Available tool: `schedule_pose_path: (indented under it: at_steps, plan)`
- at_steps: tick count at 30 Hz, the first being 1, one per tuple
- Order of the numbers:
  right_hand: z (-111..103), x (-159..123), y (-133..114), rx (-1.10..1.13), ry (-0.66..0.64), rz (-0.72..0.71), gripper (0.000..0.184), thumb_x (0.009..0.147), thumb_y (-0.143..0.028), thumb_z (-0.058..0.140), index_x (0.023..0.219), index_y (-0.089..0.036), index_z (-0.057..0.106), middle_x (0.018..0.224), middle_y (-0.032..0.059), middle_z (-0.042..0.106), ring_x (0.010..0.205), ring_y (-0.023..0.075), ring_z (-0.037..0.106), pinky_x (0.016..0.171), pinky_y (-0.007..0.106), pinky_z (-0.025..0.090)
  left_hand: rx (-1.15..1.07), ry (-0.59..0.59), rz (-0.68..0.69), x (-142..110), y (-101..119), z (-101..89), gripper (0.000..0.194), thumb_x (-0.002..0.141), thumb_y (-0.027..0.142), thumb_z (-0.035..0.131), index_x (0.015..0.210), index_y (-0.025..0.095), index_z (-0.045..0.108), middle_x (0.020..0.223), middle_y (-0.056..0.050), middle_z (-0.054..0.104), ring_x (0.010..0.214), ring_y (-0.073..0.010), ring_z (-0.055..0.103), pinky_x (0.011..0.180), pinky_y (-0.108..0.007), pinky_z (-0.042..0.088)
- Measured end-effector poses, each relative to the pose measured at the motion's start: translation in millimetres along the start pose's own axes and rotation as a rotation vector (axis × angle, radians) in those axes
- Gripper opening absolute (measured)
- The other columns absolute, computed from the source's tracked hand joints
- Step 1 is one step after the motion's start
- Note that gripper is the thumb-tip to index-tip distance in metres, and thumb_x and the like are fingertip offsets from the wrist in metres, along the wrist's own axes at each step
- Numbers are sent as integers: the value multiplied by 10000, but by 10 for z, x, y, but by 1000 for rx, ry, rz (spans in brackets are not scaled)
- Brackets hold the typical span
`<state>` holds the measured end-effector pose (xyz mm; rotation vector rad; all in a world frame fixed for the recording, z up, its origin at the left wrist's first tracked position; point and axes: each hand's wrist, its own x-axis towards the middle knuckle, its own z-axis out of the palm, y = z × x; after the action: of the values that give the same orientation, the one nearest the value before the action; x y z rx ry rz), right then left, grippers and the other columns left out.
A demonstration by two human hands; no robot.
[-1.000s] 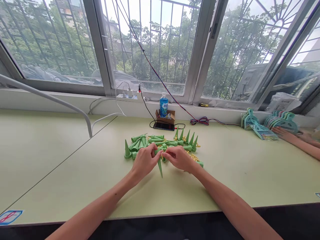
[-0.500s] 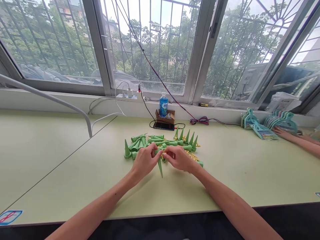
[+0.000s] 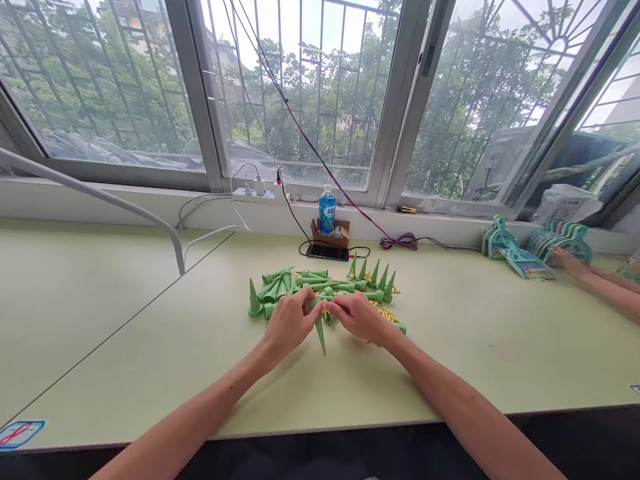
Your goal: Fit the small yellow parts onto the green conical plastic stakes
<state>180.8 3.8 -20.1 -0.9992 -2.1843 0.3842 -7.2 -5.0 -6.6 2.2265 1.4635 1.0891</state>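
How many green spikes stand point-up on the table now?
6: one spike at the left end of the pile, five spikes in a row at its far right. The left hand and right hand may hide others.

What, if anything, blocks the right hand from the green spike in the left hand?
Nothing visible: the right hand is close by the upper end of the green spike, held in the left hand. Other green parts lie beyond.

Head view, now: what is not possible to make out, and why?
In the head view:
What the right hand pinches, if anything: covered by its own fingers.
Wide end of the held green cone: partly behind the left hand.
Fine print on the blue bottle: too small.
Right-side sticker: cut by the picture's edge.
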Motion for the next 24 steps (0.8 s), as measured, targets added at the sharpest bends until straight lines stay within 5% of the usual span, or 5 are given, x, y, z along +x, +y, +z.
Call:
schedule_pose_path:
  at_steps: [8, 24]
  plan:
    - [-36, -28, -60, 78, -34, 18, 89, 931, -278, 543, 897, -196, 554, 548, -75, 453, 488, 87, 377, 507, 221, 280, 23, 2, -16, 2, -9, -5, 251, 869, 422, 541, 743, 212, 481, 500, 74, 433, 469, -123, 377, 523, -253, 284]
    - [-15, -17, -34, 62, -28, 13, 189, 951, -262, 497, 779, -188, 527, 566, -51, 469, 498, 93, 372, 513, 234, 291, 33, -5, -12, 8, -11, 11, 247, 864, 410, 534, 728, 212, 476, 498, 72, 428, 469, -122, 369, 519, -253, 271]
